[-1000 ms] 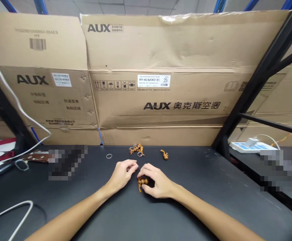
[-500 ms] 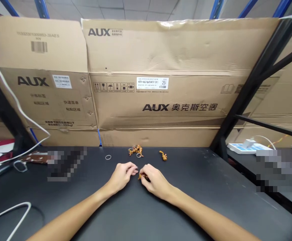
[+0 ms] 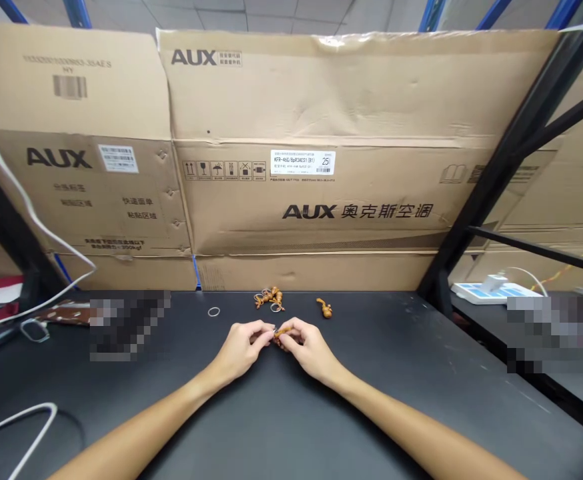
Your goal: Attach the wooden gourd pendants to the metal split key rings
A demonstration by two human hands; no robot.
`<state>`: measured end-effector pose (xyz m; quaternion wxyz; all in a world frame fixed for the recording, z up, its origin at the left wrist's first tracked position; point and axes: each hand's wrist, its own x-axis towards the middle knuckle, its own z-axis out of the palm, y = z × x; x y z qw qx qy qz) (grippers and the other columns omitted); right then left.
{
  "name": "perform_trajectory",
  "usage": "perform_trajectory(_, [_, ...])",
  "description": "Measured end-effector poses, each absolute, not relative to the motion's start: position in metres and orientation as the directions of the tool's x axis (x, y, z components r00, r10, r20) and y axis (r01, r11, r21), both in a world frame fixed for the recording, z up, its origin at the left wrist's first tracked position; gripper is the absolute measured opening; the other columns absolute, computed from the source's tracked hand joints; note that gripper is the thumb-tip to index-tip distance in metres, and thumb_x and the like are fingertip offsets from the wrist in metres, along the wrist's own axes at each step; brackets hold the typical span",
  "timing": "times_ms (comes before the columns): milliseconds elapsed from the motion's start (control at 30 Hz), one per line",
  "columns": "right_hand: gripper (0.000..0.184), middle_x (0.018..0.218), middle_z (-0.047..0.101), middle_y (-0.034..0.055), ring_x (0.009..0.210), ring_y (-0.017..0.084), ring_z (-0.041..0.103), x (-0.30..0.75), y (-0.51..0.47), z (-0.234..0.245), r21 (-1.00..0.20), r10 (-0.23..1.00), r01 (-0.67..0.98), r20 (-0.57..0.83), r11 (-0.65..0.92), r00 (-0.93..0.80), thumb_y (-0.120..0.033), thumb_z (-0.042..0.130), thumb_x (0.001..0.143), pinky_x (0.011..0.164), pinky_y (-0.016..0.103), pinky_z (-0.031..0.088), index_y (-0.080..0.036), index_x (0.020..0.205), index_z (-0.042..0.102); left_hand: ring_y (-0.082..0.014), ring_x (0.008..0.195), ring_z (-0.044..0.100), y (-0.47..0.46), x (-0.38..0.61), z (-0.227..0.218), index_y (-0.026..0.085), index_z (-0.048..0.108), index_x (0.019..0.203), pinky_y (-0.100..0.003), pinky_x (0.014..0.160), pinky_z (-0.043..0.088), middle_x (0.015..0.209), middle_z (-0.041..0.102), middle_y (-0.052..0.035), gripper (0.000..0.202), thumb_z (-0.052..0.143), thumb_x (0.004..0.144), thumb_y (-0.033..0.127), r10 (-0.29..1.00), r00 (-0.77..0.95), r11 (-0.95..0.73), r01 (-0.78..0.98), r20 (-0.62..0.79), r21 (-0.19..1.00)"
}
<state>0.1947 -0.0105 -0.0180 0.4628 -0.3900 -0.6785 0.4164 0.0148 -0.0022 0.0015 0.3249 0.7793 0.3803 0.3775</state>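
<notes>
My right hand (image 3: 309,347) is closed in a pinch around a small brown gourd charm (image 3: 282,335), partly hidden by the fingers. My left hand (image 3: 244,347) meets it from the other side, its thumb and finger pinched on a small metal ring (image 3: 274,331) that shows only as a glint. The fingertips of both hands almost touch at the charm. Beyond them lies a cluster of brown gourd charms (image 3: 273,296) with key rings through them. To its right lies a single gourd charm (image 3: 325,309), and to its left a loose key ring (image 3: 214,311).
A large cardboard box (image 3: 361,100) stands behind the black table (image 3: 251,427). At left are a white cable (image 3: 46,405), a pair of glasses (image 3: 35,330) and a brown pouch (image 3: 69,312). A white power strip (image 3: 476,293) sits beyond the black frame (image 3: 491,167) at right.
My hands have come together. The charm in my right hand has risen and tilted towards my left fingertips, which now meet it. The view has shifted slightly.
</notes>
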Motion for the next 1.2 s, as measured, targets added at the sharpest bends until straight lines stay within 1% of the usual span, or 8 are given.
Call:
perform_trajectory(167, [0.016, 0.068, 0.06, -0.0019, 0.062, 0.012, 0.055, 0.1955, -0.0096, -0.0184, -0.943, 0.911, 0.064, 0.295, 0.326, -0.287, -0.035, 0.057, 0.084, 0.061, 0.025, 0.044, -0.019, 0.083, 0.052, -0.0205, 0.095, 0.067, -0.0027, 0.0149, 0.0025, 0.019, 0.072, 0.081, -0.027, 0.084, 0.05, 0.099, 0.073, -0.0051, 0.023, 0.052, 0.088, 0.028, 0.821, 0.434, -0.536, 0.367, 0.37, 0.76])
perform_trajectory(267, [0.016, 0.069, 0.061, -0.0016, 0.063, 0.012, 0.055, 0.1961, -0.0103, -0.0185, -0.943, 0.906, 0.06, 0.294, 0.326, -0.303, -0.034, 0.057, 0.085, 0.063, 0.026, 0.044, -0.019, 0.083, 0.051, -0.0216, 0.1, 0.065, -0.0029, 0.0149, 0.003, 0.019, 0.071, 0.079, -0.028, 0.088, 0.048, 0.096, 0.073, -0.0051, 0.023, 0.052, 0.088, 0.028, 0.815, 0.444, -0.546, 0.371, 0.373, 0.751])
perform_trajectory(400, [0.015, 0.07, 0.062, -0.0017, 0.064, 0.012, 0.056, 0.1968, -0.011, -0.0195, -0.936, 0.906, 0.098, 0.296, 0.338, -0.302, -0.034, 0.056, 0.085, 0.064, 0.026, 0.044, -0.019, 0.084, 0.051, -0.022, 0.101, 0.065, -0.0037, 0.0151, 0.0042, 0.019, 0.072, 0.081, -0.03, 0.09, 0.048, 0.094, 0.073, -0.0054, 0.025, 0.051, 0.089, 0.029, 0.808, 0.47, -0.538, 0.346, 0.355, 0.768])
perform_trajectory(600, [0.015, 0.067, 0.059, -0.0032, 0.062, 0.012, 0.056, 0.1967, -0.013, -0.0178, -0.931, 0.902, 0.111, 0.298, 0.347, -0.313, -0.034, 0.057, 0.085, 0.064, 0.026, 0.044, -0.02, 0.084, 0.051, -0.0204, 0.094, 0.066, -0.0031, 0.0156, 0.0047, 0.017, 0.07, 0.079, -0.029, 0.086, 0.05, 0.104, 0.07, -0.0074, 0.024, 0.054, 0.087, 0.033, 0.81, 0.488, -0.498, 0.283, 0.324, 0.82])
perform_trajectory(667, [0.014, 0.066, 0.058, -0.0035, 0.062, 0.012, 0.055, 0.1966, -0.014, -0.0162, -0.928, 0.894, 0.108, 0.304, 0.356, -0.329, -0.033, 0.056, 0.086, 0.063, 0.026, 0.043, -0.02, 0.083, 0.051, -0.0196, 0.089, 0.066, -0.0025, 0.0157, 0.0043, 0.016, 0.068, 0.081, -0.03, 0.085, 0.051, 0.098, 0.071, -0.0071, 0.021, 0.055, 0.087, 0.032, 0.809, 0.5, -0.473, 0.242, 0.309, 0.847])
perform_trajectory(767, [0.014, 0.065, 0.056, -0.0038, 0.061, 0.012, 0.054, 0.1968, -0.0147, -0.0146, -0.93, 0.888, 0.1, 0.302, 0.355, -0.346, -0.034, 0.056, 0.086, 0.063, 0.025, 0.043, -0.02, 0.082, 0.052, -0.0185, 0.084, 0.067, -0.0018, 0.0158, 0.0037, 0.016, 0.064, 0.093, -0.032, 0.083, 0.052, 0.092, 0.071, -0.0059, 0.018, 0.057, 0.086, 0.031, 0.813, 0.515, -0.417, 0.188, 0.272, 0.889])
perform_trajectory(1000, [0.017, 0.063, 0.056, -0.0046, 0.061, 0.012, 0.055, 0.1978, -0.0134, -0.0157, -0.947, 0.9, 0.064, 0.275, 0.314, -0.339, -0.035, 0.059, 0.083, 0.063, 0.026, 0.042, -0.02, 0.084, 0.049, -0.0175, 0.085, 0.067, -0.0005, 0.0151, 0.0011, 0.016, 0.061, 0.098, -0.033, 0.083, 0.053, 0.093, 0.069, -0.0059, 0.021, 0.062, 0.082, 0.03, 0.823, 0.504, -0.404, 0.193, 0.263, 0.894])
perform_trajectory(1200, [0.024, 0.064, 0.059, -0.0043, 0.061, 0.012, 0.055, 0.1986, -0.0127, -0.0166, -0.961, 0.902, 0.031, 0.246, 0.275, -0.356, -0.039, 0.061, 0.082, 0.063, 0.026, 0.043, -0.021, 0.086, 0.045, -0.0189, 0.091, 0.066, -0.0008, 0.0141, 0.0003, 0.015, 0.059, 0.1, -0.035, 0.086, 0.052, 0.1, 0.068, -0.0081, 0.023, 0.064, 0.082, 0.028, 0.813, 0.519, -0.374, 0.117, 0.265, 0.92])
